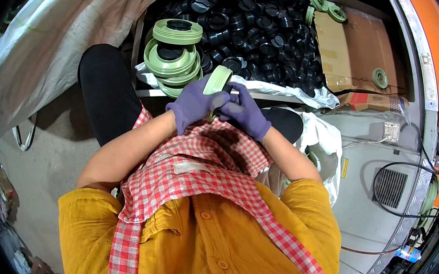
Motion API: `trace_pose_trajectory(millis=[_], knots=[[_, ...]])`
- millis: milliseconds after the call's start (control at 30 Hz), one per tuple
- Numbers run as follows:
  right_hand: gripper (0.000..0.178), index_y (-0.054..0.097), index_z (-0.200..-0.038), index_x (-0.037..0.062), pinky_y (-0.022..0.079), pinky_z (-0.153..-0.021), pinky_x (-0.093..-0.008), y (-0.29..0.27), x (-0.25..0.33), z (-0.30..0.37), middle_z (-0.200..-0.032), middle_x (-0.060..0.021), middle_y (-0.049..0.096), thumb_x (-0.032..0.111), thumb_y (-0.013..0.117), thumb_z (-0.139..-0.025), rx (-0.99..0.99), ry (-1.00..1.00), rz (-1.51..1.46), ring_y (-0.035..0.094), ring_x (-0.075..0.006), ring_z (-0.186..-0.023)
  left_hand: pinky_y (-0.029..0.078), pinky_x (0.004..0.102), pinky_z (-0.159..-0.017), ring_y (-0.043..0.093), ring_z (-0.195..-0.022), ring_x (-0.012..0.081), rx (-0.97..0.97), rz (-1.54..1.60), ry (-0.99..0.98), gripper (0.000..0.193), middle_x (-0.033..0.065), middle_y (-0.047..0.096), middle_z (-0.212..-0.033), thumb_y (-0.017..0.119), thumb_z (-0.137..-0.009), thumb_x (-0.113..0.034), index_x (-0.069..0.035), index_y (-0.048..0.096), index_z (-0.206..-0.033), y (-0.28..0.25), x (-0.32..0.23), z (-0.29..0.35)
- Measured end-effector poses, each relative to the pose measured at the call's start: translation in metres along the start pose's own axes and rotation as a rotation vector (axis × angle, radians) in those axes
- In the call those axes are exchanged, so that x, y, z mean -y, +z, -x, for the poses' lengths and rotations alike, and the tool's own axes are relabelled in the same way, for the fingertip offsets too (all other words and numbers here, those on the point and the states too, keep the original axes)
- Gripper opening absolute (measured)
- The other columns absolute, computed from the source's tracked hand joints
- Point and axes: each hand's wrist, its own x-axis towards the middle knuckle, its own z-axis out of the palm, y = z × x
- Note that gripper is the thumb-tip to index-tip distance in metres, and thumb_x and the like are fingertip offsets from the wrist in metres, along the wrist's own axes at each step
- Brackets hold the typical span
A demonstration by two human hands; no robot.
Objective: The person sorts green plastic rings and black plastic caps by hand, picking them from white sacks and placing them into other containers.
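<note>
In front of my lap, my left hand, in a purple glove, grips a pale green round plastic lid that is tilted on edge. My right hand, gloved the same way, has its fingers curled in against the lid's near side. A small dark part shows at those fingertips, but its kind is hidden. Just beyond my left hand stands a leaning stack of green lids, the upper ones with black caps set in their middles.
A wide heap of black caps fills a lined bin ahead. Right of it is a cardboard box with loose green rings. A white sack hangs at the left. Orange machinery and a black cable lie along the right.
</note>
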Motion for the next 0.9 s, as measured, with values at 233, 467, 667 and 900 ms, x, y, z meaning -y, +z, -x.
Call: trace_pose_trajectory(millis=[233, 467, 667, 900], knots=[[0.052, 0.040, -0.125, 0.0060, 0.052, -0.073, -0.0323, 0.004, -0.008, 0.005, -0.110, -0.0113, 0.053, 0.013, 0.065, -0.080, -0.022, -0.385, 0.525, 0.058, -0.0210, -0.096, 0.047, 0.0282, -0.074, 0.058, -0.084, 0.0127, 0.126, -0.271, 0.051, 0.046, 0.0084, 0.064, -0.095, 0.064, -0.079, -0.035, -0.003, 0.057, -0.112, -0.010, -0.006, -0.007], [0.034, 0.048, -0.114, 0.0050, 0.051, -0.077, -0.0351, 0.009, 0.009, -0.012, -0.108, -0.0146, 0.057, 0.016, 0.059, -0.083, 0.130, -0.575, 0.406, 0.059, -0.0274, -0.088, 0.047, 0.0261, -0.075, 0.058, -0.087, 0.0107, 0.188, -0.029, -0.083, 0.045, 0.0088, 0.064, -0.098, 0.065, -0.080, -0.036, -0.002, 0.059, -0.109, -0.021, 0.005, -0.014], [0.048, 0.034, -0.128, 0.0046, 0.054, -0.070, -0.0325, 0.001, 0.011, -0.006, -0.106, -0.0171, 0.055, 0.035, 0.046, -0.093, 0.108, 0.029, -0.248, 0.062, -0.0228, -0.074, 0.048, 0.0320, -0.077, 0.063, -0.086, 0.0258, 0.002, -0.059, 0.136, 0.072, 0.0181, 0.062, -0.099, 0.063, -0.076, -0.035, -0.005, 0.034, -0.135, -0.002, 0.003, -0.004], [0.051, 0.049, -0.119, 0.0054, 0.046, -0.078, -0.0329, 0.006, -0.003, -0.013, -0.109, -0.0148, 0.055, 0.008, 0.070, -0.072, -0.155, -1.104, 1.182, 0.054, -0.0273, -0.097, 0.048, 0.0296, -0.070, 0.060, -0.076, 0.0168, -0.029, -0.079, -0.107, 0.034, 0.0093, 0.063, -0.088, 0.061, -0.081, -0.028, -0.005, 0.059, -0.106, -0.013, 0.010, -0.008]])
